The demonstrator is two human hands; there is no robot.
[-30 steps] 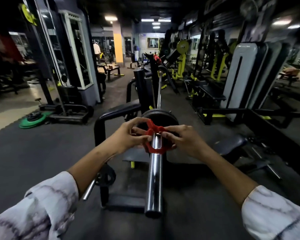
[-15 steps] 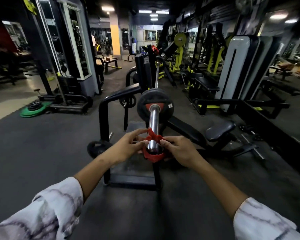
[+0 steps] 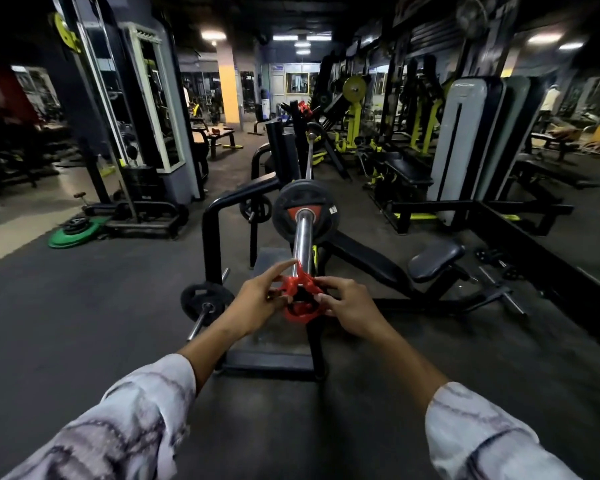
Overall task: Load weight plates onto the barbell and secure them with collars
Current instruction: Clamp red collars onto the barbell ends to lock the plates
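A chrome barbell sleeve (image 3: 302, 237) points toward me from a bench rack. One black weight plate (image 3: 303, 213) with a red hub sits far up the sleeve. A red clamp collar (image 3: 300, 301) is at the near tip of the sleeve, well apart from the plate. My left hand (image 3: 260, 297) pinches the collar's left side, index finger stretched along its top. On the collar's right side my right hand (image 3: 347, 303) holds it with fingertips. The sleeve's end is hidden behind the collar, so I cannot tell whether the collar is still around it.
A small black plate (image 3: 207, 299) hangs on a storage peg at the rack's lower left. Another plate (image 3: 255, 209) hangs on the rack behind. Green and black plates (image 3: 77, 230) lie on the floor at left. An incline bench (image 3: 430, 258) stands right of the bar.
The collar has slid along the sleeve toward me, away from the black plate, to the bar's near end. Both hands came back with it, and my view drew back.
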